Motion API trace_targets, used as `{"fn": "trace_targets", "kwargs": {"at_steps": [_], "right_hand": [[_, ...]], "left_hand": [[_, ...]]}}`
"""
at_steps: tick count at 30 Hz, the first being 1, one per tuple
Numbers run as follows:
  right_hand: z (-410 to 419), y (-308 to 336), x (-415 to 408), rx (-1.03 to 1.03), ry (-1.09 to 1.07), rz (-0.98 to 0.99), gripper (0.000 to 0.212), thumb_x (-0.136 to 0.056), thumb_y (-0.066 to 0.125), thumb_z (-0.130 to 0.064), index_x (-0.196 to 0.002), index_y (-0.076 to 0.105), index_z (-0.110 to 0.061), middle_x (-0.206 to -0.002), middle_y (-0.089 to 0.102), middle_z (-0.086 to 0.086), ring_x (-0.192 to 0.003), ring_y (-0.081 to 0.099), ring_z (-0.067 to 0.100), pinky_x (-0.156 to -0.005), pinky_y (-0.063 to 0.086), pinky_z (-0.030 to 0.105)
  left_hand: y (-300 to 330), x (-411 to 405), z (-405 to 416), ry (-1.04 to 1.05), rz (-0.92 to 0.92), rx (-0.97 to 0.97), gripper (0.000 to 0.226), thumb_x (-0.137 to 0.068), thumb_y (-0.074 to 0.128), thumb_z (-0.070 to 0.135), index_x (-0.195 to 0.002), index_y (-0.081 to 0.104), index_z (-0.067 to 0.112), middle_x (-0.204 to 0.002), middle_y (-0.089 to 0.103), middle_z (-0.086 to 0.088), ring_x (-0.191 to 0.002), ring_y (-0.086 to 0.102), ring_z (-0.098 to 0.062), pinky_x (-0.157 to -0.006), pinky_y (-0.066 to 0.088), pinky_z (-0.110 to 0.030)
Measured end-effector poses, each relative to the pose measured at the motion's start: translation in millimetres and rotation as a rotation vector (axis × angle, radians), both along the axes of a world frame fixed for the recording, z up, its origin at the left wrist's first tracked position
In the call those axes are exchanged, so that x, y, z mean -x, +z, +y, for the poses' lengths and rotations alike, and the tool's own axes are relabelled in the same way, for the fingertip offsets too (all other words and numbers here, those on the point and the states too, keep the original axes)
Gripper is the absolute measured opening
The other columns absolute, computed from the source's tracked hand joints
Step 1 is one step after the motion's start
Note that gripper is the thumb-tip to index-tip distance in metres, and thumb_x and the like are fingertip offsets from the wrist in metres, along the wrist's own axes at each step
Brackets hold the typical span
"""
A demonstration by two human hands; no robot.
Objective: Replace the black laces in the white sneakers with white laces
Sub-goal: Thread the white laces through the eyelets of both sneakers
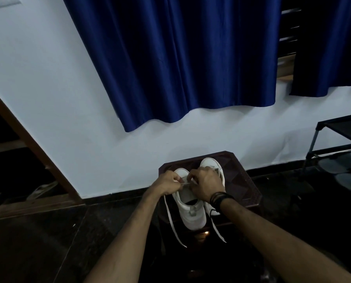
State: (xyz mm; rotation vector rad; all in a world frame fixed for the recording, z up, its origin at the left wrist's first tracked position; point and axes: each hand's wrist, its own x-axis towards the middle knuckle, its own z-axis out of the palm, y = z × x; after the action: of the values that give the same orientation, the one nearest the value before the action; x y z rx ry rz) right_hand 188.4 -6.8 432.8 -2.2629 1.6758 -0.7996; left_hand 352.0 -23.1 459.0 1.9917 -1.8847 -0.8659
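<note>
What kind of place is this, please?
Probably a room in a home: a blue curtain hangs on the white wall, and a shoe rack stands near the stool holding the sneakers.

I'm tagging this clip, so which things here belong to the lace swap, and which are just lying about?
In the job: left hand and right hand, both pinching the white lace; left sneaker; right sneaker; stool under them.

Lying about: blue curtain; black rack; wooden frame.
</note>
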Motion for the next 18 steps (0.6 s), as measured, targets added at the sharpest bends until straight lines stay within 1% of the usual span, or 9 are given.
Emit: {"fn": "trace_targets", "kwargs": {"at_steps": [2, 5, 7, 9, 11, 14, 16, 18], "right_hand": [[-0.1, -0.7, -1.5, 0.038, -0.035, -0.001, 0.016, -0.071, 0.07, -0.023, -0.088, 0.072, -0.025, -0.085, 0.066, 0.001, -0.089, 0.058, 0.026, -0.078, 0.045, 0.035], [-2.0, -7.1, -2.0, 0.174, -0.041, 0.063, 0.017, -0.067, 0.071, -0.022, -0.084, 0.073, -0.024, -0.085, 0.063, 0.002, -0.085, 0.057, 0.027, -0.072, 0.045, 0.038], [-3.4, -11.8, -3.7, 0.22, -0.014, 0.147, 0.019, -0.068, 0.072, -0.023, -0.086, 0.074, -0.025, -0.086, 0.06, 0.001, -0.085, 0.056, 0.027, -0.072, 0.046, 0.04], [-5.2, -12.3, -5.1, 0.21, 0.007, 0.196, 0.019, -0.073, 0.068, -0.024, -0.09, 0.076, -0.024, -0.09, 0.059, 0.002, -0.091, 0.055, 0.028, -0.076, 0.044, 0.042], [-7.4, -8.2, -5.8, 0.143, 0.024, 0.191, 0.021, -0.077, 0.065, -0.024, -0.095, 0.075, -0.023, -0.099, 0.06, 0.003, -0.1, 0.053, 0.029, -0.083, 0.041, 0.043], [-12.2, -4.5, -8.3, -0.033, 0.033, 0.12, 0.022, -0.087, 0.059, -0.026, -0.106, 0.071, -0.027, -0.115, 0.057, 0.002, -0.115, 0.045, 0.026, -0.096, 0.032, 0.041], [-17.0, -5.9, -8.2, -0.128, 0.022, 0.055, 0.022, -0.091, 0.057, -0.031, -0.109, 0.07, -0.032, -0.121, 0.056, 0.0, -0.122, 0.043, 0.025, -0.102, 0.026, 0.038], [-20.8, -6.4, -7.4, -0.192, 0.023, 0.012, 0.022, -0.094, 0.057, -0.035, -0.111, 0.07, -0.034, -0.125, 0.056, 0.0, -0.126, 0.04, 0.025, -0.104, 0.023, 0.037]], "left_hand": [[-3.0, 2.4, -1.3, -0.024, 0.022, -0.017, 0.027, -0.081, 0.065, 0.009, -0.104, 0.077, 0.017, -0.11, 0.071, -0.002, -0.101, 0.064, -0.016, -0.088, 0.053, -0.028], [-10.4, 2.6, -4.0, -0.053, 0.042, -0.028, 0.033, -0.079, 0.059, 0.004, -0.104, 0.076, 0.018, -0.11, 0.072, -0.002, -0.104, 0.065, -0.016, -0.092, 0.054, -0.031], [-11.7, 2.6, -2.3, -0.057, 0.068, 0.008, 0.033, -0.08, 0.059, 0.001, -0.106, 0.074, 0.017, -0.106, 0.071, 0.002, -0.1, 0.063, -0.013, -0.085, 0.052, -0.025], [-11.4, 2.3, 0.4, -0.026, 0.135, 0.074, 0.035, -0.078, 0.062, -0.005, -0.104, 0.071, 0.017, -0.095, 0.066, 0.006, -0.093, 0.06, -0.011, -0.074, 0.048, -0.018], [-13.0, 1.1, 1.2, 0.0, 0.208, 0.101, 0.039, -0.073, 0.063, -0.009, -0.1, 0.066, 0.018, -0.088, 0.062, 0.005, -0.086, 0.059, -0.014, -0.067, 0.047, -0.019], [-13.3, -0.5, 0.3, -0.008, 0.264, 0.063, 0.044, -0.072, 0.059, -0.014, -0.102, 0.059, 0.018, -0.088, 0.062, 0.0, -0.083, 0.059, -0.018, -0.062, 0.045, -0.022], [-13.8, -1.2, -2.1, -0.012, 0.289, 0.035, 0.045, -0.073, 0.057, -0.017, -0.104, 0.056, 0.016, -0.085, 0.063, 0.0, -0.078, 0.058, -0.015, -0.06, 0.043, -0.022], [-13.7, -2.1, -3.0, -0.023, 0.31, 0.006, 0.048, -0.073, 0.054, -0.02, -0.106, 0.054, 0.014, -0.084, 0.065, 0.0, -0.074, 0.056, -0.013, -0.06, 0.042, -0.022]]}}
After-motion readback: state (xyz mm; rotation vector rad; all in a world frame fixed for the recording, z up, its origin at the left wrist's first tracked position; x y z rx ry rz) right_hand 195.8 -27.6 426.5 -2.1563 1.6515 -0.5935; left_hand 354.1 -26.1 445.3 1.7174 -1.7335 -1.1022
